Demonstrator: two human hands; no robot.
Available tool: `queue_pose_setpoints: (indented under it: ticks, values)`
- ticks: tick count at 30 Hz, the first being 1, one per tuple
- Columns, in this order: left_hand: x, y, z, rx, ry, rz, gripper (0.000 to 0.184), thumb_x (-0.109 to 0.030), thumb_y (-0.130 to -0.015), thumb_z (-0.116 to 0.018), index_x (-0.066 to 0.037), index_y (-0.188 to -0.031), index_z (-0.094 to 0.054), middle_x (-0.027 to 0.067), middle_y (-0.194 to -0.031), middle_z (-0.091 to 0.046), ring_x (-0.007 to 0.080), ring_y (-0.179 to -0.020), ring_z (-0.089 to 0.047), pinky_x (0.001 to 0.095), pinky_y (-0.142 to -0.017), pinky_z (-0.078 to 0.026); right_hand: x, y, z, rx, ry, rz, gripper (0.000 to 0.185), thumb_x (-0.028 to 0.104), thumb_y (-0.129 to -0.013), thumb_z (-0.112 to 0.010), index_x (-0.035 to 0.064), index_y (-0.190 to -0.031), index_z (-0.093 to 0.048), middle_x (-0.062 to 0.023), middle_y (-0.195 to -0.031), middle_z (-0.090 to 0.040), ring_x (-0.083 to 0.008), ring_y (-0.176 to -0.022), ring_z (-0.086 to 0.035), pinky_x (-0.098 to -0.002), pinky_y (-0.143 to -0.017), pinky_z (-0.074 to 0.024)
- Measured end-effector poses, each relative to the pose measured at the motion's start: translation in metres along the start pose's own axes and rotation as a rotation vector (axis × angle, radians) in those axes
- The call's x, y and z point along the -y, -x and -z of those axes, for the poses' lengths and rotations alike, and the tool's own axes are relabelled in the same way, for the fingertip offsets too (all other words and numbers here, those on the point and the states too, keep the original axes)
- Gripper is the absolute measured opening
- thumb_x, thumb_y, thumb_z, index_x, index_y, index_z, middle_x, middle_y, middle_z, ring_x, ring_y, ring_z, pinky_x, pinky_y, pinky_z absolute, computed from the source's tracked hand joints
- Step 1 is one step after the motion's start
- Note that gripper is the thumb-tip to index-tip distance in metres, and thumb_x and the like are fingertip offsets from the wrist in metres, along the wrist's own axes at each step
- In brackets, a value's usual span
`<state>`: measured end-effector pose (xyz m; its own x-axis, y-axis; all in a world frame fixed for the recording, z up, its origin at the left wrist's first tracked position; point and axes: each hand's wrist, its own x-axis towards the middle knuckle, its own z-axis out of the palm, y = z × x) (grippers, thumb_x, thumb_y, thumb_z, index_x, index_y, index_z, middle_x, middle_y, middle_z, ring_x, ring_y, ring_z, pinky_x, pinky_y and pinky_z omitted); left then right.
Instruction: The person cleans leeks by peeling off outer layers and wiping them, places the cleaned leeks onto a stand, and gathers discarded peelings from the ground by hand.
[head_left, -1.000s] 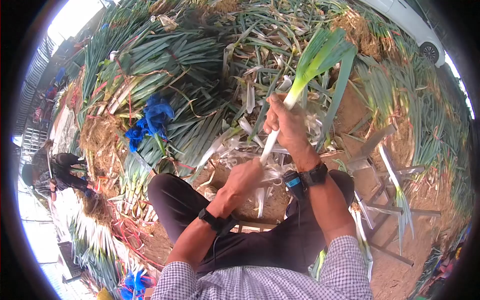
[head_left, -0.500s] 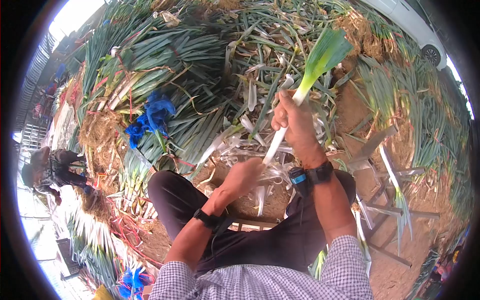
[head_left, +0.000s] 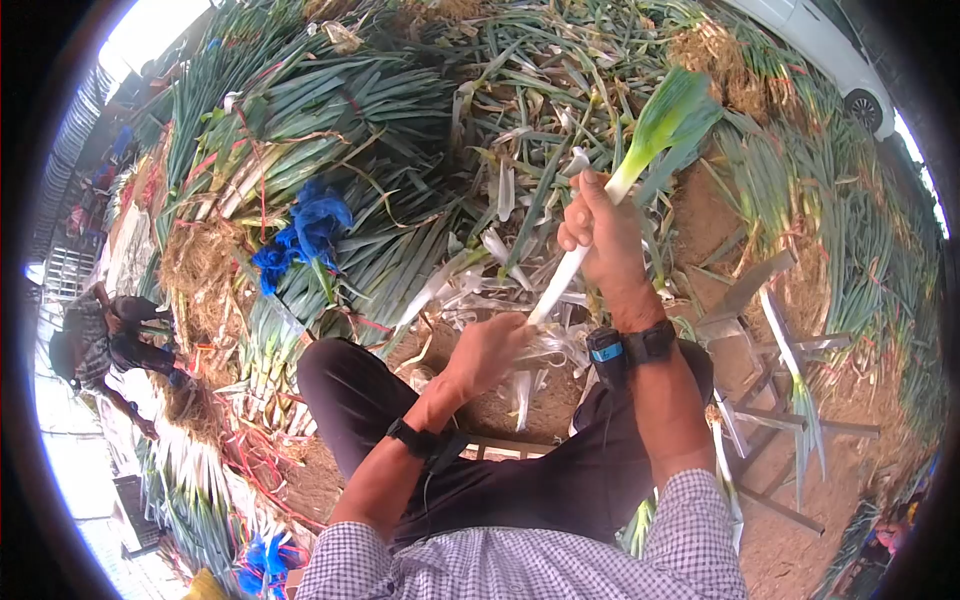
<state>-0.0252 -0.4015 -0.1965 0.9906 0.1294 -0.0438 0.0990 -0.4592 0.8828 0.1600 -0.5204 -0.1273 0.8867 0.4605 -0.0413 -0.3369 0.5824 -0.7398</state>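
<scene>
While L fingers clench btm of leek, R fingers, closed, wrap upper shaft.

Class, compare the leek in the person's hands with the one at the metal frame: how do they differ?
The held leek is in the grip of the left hand and right hand; the other leek lies at the metal frame, untouched.
The held leek's leaves point away from the person; the other leek's point back.
Both have white stalks and green leaves.
</scene>
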Motion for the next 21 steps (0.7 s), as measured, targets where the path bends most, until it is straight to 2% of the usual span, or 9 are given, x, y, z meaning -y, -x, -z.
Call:
queue_pose_setpoints:
  ticks: [1, 4, 7, 10, 13, 16, 21]
  values:
    - [-0.007, 0.001, 0.001, -0.024, -0.030, 0.030, 0.014, -0.007, -0.086, -0.062, 0.001, -0.097, -0.062, 0.0213, -0.079, -0.061, 0.0369, -0.066, -0.059, 0.0403, -0.062, -0.049, 0.000, 0.000, 0.001, 0.004, 0.001, 0.013, 0.024, 0.027, -0.093, -0.069, 0.0044, -0.096, -0.060, 0.0007, -0.055, -0.047, -0.0103, -0.041, -0.040, -0.0307, -0.040, -0.0395]
    - [0.004, -0.003, 0.002, 0.051, -0.177, -0.131, 0.014, -0.008, -0.086, -0.062, 0.000, -0.098, -0.063, 0.0204, -0.075, -0.059, 0.0375, -0.066, -0.059, 0.0421, -0.062, -0.049, -0.003, 0.000, 0.000, -0.005, -0.003, -0.007, 0.023, 0.026, -0.093, -0.069, 0.0049, -0.094, -0.060, 0.0010, -0.055, -0.047, -0.0100, -0.041, -0.040, -0.0304, -0.040, -0.0391]
    - [0.009, -0.005, -0.002, 0.085, -0.241, -0.150, 0.012, -0.007, -0.086, -0.061, -0.001, -0.096, -0.061, 0.0195, -0.073, -0.058, 0.0395, -0.066, -0.059, 0.0436, -0.061, -0.048, -0.003, 0.004, -0.006, -0.029, 0.025, -0.030, 0.022, 0.026, -0.093, -0.069, 0.0055, -0.092, -0.061, 0.0011, -0.055, -0.047, -0.0097, -0.041, -0.040, -0.0300, -0.040, -0.0390]
    - [0.006, -0.004, -0.004, 0.090, -0.224, -0.170, 0.008, -0.006, -0.086, -0.059, -0.001, -0.093, -0.060, 0.0203, -0.073, -0.059, 0.0414, -0.067, -0.059, 0.0449, -0.061, -0.048, -0.002, 0.004, -0.006, -0.024, 0.026, -0.030, 0.021, 0.026, -0.093, -0.069, 0.0059, -0.092, -0.062, 0.0009, -0.055, -0.047, -0.0095, -0.041, -0.040, -0.0299, -0.039, -0.0388]
    - [-0.003, -0.003, -0.006, 0.062, -0.166, -0.075, 0.006, -0.006, -0.087, -0.059, -0.001, -0.090, -0.058, 0.0213, -0.073, -0.058, 0.0418, -0.068, -0.059, 0.0449, -0.060, -0.048, 0.000, 0.005, -0.006, -0.018, 0.024, -0.025, 0.021, 0.026, -0.092, -0.070, 0.0060, -0.092, -0.063, 0.0009, -0.054, -0.048, -0.0094, -0.040, -0.040, -0.0299, -0.039, -0.0390]
    - [0.004, -0.005, -0.008, 0.062, -0.229, -0.116, 0.008, -0.006, -0.087, -0.060, 0.000, -0.091, -0.059, 0.0222, -0.073, -0.058, 0.0419, -0.067, -0.059, 0.0444, -0.060, -0.048, -0.001, 0.005, -0.007, -0.026, 0.014, -0.030, 0.021, 0.026, -0.092, -0.070, 0.0059, -0.092, -0.063, 0.0008, -0.054, -0.048, -0.0093, -0.040, -0.041, -0.0300, -0.039, -0.0393]
    - [0.007, -0.010, -0.008, 0.079, -0.167, -0.163, 0.006, -0.005, -0.087, -0.060, 0.000, -0.089, -0.059, 0.0213, -0.073, -0.058, 0.0417, -0.064, -0.058, 0.0435, -0.058, -0.047, -0.003, 0.005, -0.006, -0.001, 0.019, -0.022, 0.021, 0.026, -0.092, -0.071, 0.0056, -0.092, -0.064, 0.0006, -0.054, -0.049, -0.0091, -0.040, -0.041, -0.0300, -0.039, -0.0393]
